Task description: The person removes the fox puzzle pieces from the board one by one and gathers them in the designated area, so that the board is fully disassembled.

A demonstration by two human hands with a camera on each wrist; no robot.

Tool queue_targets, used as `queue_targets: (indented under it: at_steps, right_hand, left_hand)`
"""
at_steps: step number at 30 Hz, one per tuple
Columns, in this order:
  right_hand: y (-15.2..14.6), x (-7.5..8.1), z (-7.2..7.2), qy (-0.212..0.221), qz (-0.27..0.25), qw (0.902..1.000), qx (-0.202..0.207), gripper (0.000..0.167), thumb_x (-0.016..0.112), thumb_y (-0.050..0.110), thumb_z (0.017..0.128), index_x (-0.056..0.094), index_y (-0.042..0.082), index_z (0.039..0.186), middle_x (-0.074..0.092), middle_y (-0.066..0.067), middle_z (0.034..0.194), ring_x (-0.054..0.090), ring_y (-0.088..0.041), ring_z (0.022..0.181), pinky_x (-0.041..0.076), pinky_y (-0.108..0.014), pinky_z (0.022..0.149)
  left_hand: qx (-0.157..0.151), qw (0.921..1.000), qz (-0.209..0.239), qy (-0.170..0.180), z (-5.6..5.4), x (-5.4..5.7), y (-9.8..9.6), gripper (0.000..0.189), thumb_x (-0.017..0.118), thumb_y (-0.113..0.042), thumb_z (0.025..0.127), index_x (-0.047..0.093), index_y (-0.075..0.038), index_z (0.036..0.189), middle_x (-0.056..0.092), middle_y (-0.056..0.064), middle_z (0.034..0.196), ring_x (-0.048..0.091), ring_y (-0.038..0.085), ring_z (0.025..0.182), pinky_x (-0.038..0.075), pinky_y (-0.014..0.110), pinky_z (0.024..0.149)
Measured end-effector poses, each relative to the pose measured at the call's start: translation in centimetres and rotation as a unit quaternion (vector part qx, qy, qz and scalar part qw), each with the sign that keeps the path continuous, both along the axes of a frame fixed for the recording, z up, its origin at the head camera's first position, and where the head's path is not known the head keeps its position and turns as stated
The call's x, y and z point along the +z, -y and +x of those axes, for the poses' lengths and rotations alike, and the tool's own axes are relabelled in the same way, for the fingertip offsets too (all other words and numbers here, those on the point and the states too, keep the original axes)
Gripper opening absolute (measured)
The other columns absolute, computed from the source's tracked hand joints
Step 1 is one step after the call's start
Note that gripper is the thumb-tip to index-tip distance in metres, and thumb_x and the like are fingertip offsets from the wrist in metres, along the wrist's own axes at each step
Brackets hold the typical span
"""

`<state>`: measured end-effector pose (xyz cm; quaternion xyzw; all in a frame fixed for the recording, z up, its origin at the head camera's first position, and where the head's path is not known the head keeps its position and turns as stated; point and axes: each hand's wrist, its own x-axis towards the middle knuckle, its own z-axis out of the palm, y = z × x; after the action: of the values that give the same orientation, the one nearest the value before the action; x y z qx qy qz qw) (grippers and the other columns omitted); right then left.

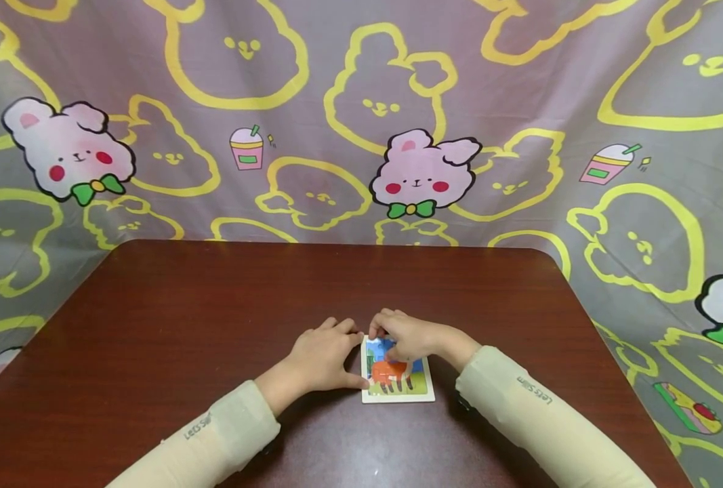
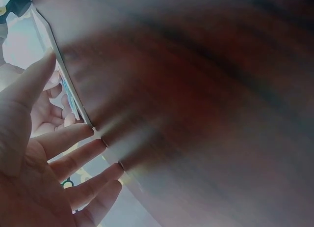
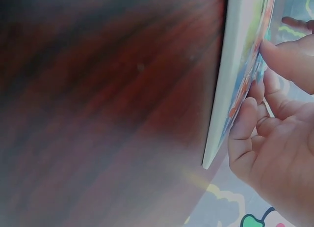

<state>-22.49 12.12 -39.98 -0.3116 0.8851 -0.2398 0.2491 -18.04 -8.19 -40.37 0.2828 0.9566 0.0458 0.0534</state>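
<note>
A small jigsaw puzzle [image 1: 419,388] in a white frame lies on the table, picturing an orange animal with dark legs against blue and green. My left hand [image 1: 320,356] is spread along its left side. Its thumb touches the frame near the lower left corner, and the index fingertip is at the upper left. Over the puzzle's upper part, my right hand [image 1: 411,339] bends its fingers and thumb about a blue-edged puzzle piece [image 2: 68,97], which stands slightly raised at the frame. The right thumb and fingertips meet the picture side in the right wrist view, partly hiding it.
The dark reddish-brown table [image 1: 215,305] has rounded far corners. Behind and beside it hangs a grey-pink curtain [image 1: 318,135] printed with yellow outlines, rabbits and drink cups. Light sleeves [image 1: 520,400] cover both forearms.
</note>
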Motion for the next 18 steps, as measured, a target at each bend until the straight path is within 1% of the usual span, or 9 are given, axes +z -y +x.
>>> queue_targets:
  at_steps: [7, 14, 18]
  right_hand:
    - [-0.07, -0.12, 0.03, -0.002, -0.018, 0.9998, 0.002, 0.028, 0.072, 0.001, 0.086, 0.057, 0.012, 0.108, 0.053, -0.001, 0.108, 0.046, -0.017, 0.100, 0.043, -0.033, 0.089]
    - [-0.29, -0.39, -0.26, 0.004, -0.064, 0.9979, -0.011, 0.026, 0.071, -0.001, 0.087, 0.059, 0.008, 0.108, 0.056, -0.003, 0.098, 0.051, -0.015, 0.086, 0.046, -0.026, 0.078]
    - [-0.37, -0.41, -0.49, 0.006, -0.090, 0.9959, -0.009, 0.023, 0.070, -0.003, 0.087, 0.060, 0.007, 0.106, 0.057, -0.003, 0.092, 0.053, -0.012, 0.082, 0.047, -0.023, 0.075]
  left_hand:
    - [0.000, 1.0000, -0.002, 0.001, -0.01, -0.05, 0.04, 0.080, 0.075, -0.071, 0.070, 0.066, -0.019, 0.130, 0.062, 0.001, 0.128, 0.056, 0.024, 0.113, 0.057, 0.047, 0.077]
    - [0.000, 1.0000, 0.001, -0.004, -0.07, -0.11, 0.07, 0.079, 0.076, -0.070, 0.070, 0.067, -0.019, 0.128, 0.062, 0.000, 0.126, 0.057, 0.024, 0.112, 0.057, 0.046, 0.075]
    - [0.000, 1.0000, 0.002, -0.005, -0.06, -0.06, 0.07, 0.078, 0.076, -0.070, 0.070, 0.067, -0.019, 0.129, 0.062, 0.000, 0.126, 0.057, 0.025, 0.113, 0.057, 0.048, 0.075]
